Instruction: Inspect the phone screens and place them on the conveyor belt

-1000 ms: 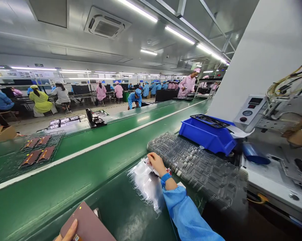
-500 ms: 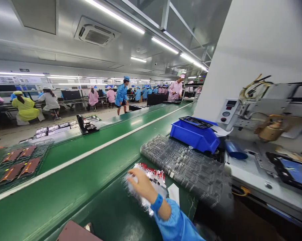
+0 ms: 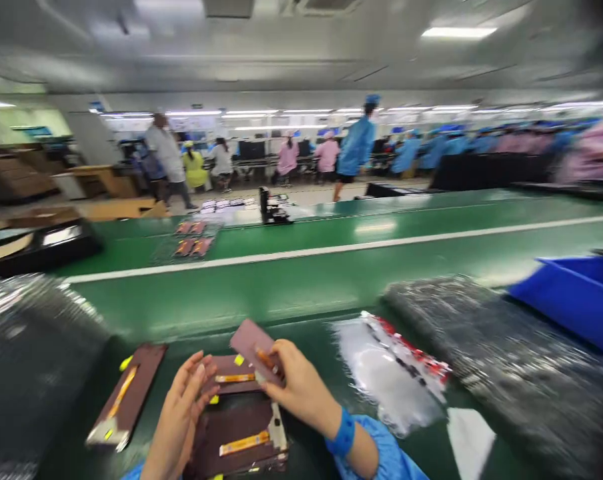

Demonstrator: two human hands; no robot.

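My right hand [image 3: 296, 383], with a blue band at the wrist, grips a brown panel [image 3: 254, 343] by its right end, tilted above other panels. My left hand [image 3: 184, 393] is raised beside it, palm turned inward and fingers apart, with nothing in it. Under and between the hands lie brown panels [image 3: 244, 423] with orange flex strips and yellow tabs, some partly covered. Another such panel [image 3: 131, 393] lies by itself to the left of my left hand.
Clear plastic bags with red marks [image 3: 391, 373] and a white paper [image 3: 469, 437] lie to the right. Beyond are stacked plastic trays [image 3: 496, 340] and a blue bin [image 3: 576, 297]. Dark trays [image 3: 36, 380] stand left. Past the green conveyor [image 3: 261, 287], people sit and walk.
The view has swung left. My right hand has left the plastic bags and now holds a brown panel. My left hand has come into view.
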